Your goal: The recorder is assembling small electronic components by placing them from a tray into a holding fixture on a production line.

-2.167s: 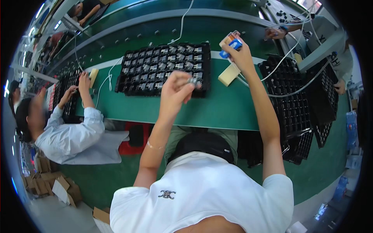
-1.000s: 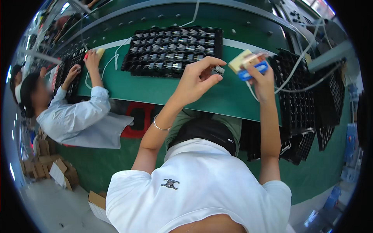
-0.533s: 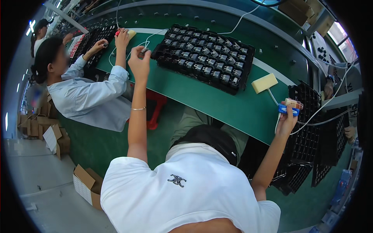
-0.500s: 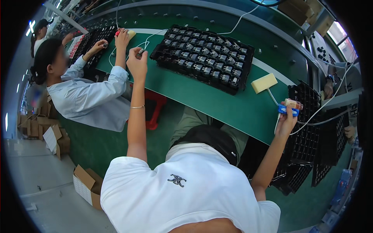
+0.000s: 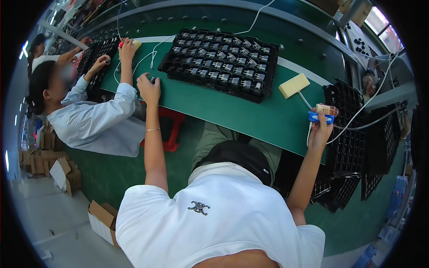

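Observation:
My left hand point(image 5: 149, 91) is closed with the fingertips around a small dark part point(image 5: 153, 81), just left of the black tray point(image 5: 264, 91) and over the green table. Rows of small black parts with shiny metal prongs point(image 5: 226, 77) fill that tray. At the right end of the table, my right hand point(image 5: 319, 134) grips a corded handheld device point(image 5: 321, 117). It has a blue band, a cream body and a clear reddish end. A white cord hangs from its lower side, beside the stacked black trays.
A pale yellow block point(image 5: 294, 85) on a white cord lies right of the tray. Stacked black trays point(image 5: 344, 134) stand at the right. On the left, a co-worker in a light blue shirt point(image 5: 96, 118) handles small parts. A red stool point(image 5: 172, 129) is under the table.
My left hand has come down and nearer to me, still with the small dark part. My right hand keeps the device in nearly the same place. The whole view has shifted slightly.

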`<state>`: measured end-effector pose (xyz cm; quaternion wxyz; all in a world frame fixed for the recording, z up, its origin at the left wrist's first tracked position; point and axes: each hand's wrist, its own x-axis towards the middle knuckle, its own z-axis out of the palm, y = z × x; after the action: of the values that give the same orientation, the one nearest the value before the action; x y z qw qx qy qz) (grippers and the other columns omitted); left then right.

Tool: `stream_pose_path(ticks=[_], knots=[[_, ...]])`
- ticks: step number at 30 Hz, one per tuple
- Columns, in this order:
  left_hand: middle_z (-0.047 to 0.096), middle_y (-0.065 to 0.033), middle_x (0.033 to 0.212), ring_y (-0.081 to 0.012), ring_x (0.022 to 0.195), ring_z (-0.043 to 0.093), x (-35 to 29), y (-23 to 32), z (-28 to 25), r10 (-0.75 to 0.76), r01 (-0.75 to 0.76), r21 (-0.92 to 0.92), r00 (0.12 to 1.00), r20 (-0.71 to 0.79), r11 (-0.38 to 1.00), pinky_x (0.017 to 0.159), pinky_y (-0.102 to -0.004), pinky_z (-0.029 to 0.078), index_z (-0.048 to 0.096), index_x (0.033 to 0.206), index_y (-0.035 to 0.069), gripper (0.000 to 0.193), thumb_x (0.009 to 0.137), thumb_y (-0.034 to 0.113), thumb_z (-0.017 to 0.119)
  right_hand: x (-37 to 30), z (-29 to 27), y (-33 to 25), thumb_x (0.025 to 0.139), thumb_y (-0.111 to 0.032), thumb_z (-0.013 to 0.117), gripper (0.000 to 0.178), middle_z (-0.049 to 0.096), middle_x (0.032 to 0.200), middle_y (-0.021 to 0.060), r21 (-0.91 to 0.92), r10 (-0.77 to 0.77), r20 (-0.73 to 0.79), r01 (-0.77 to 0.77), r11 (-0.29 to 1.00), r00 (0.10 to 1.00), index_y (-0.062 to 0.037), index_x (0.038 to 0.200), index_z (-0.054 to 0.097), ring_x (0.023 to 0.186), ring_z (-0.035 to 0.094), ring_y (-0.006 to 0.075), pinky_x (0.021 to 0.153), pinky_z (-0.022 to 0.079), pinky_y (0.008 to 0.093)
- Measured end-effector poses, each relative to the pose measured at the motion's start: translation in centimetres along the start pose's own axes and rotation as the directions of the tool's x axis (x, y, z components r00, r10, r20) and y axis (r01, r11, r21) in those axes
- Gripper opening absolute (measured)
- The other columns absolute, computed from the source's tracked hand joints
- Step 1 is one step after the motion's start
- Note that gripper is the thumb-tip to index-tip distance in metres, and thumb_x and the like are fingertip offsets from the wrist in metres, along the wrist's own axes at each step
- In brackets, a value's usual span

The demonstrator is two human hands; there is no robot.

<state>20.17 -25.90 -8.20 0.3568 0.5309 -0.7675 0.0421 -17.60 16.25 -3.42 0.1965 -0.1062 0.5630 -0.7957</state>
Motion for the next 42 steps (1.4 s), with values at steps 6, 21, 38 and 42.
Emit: stream_pose_path(ticks=[6,21,38,42], knots=[[0.057,-0.013,0.102,-0.0301,0.097,0.052,1.6,5.7,-3.4,-0.052,-0.001,-0.33,0.987,-0.152,0.944,0.087,-0.0398,0.042,0.06,0.105,0.004,0.03,0.076,0.008,0.064,-0.8,1.3,-0.2,0.092,-0.014,0.066,0.031,0.068,0.097,0.0125,0.003,-0.036,-0.046,0.036,0.999,0.998,0.0013,0.118,0.056,0.072,0.059,0.0077,0.054,0.041,0.0173],[0.061,-0.0118,0.091,-0.0334,0.093,0.058,10.0,8.9,0.6,0.455,-0.472,-0.032,0.829,0.325,0.881,0.075,-0.0454,0.049,0.062,0.085,0.007,0.005,0.084,0.012,0.062,-1.7,2.0,-0.5,0.09,-0.013,0.067,0.028,0.069,0.091,0.0108,-0.065,-0.028,-0.011,0.027,0.998,1.0,0.0013,0.113,0.061,0.062,0.056,0.0042,0.047,0.038,0.0154],[0.06,-0.0061,0.092,-0.0129,0.075,0.068,-3.5,30.9,-6.2,0.731,0.62,-0.732,0.354,0.583,0.283,0.051,-0.0205,0.051,0.049,0.102,0.003,0.011,0.095,0.009,0.056,-2.2,8.3,-3.8,0.08,-0.014,0.075,0.043,0.066,0.09,0.0048,-0.109,0.002,0.33,0.037,0.993,0.944,-0.0008,0.119,0.061,0.065,0.056,0.0036,0.048,0.039,0.0156],[0.061,-0.0055,0.089,-0.0109,0.068,0.064,-5.6,33.0,-5.1,0.698,0.727,-0.665,0.387,0.603,0.172,0.049,-0.0213,0.049,0.055,0.104,0.002,0.013,0.097,0.013,0.055,-2.2,8.4,-4.2,0.079,-0.014,0.075,0.043,0.066,0.092,0.0025,-0.114,-0.011,0.368,0.056,0.992,0.93,-0.0012,0.118,0.062,0.066,0.056,0.0029,0.05,0.039,0.0148]])
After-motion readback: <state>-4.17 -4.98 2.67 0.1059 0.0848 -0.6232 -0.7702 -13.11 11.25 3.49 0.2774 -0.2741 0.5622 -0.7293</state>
